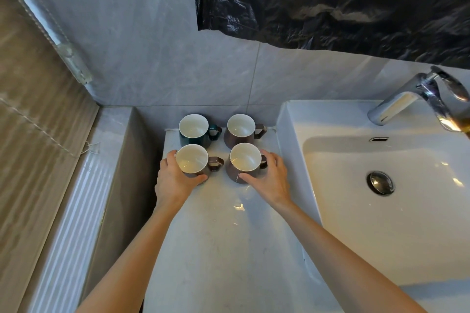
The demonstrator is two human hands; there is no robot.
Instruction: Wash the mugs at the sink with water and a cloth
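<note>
Here the left hand (175, 180) curls round the front left mug (192, 159) from its left side, and the right hand (269, 178) curls round the front right mug (245, 157) from its right, by the handle; both mugs stand upright on the worktop (229, 236). Just behind them stand a teal mug (193, 127) and a brown mug (240, 126), untouched, and all four handles point right. The sink (368, 223) lies to the right of every mug, nearest the right hand, with the tap (407, 101) at its far edge; no cloth is in view, so the carry to the basin would probably run rightward.
</note>
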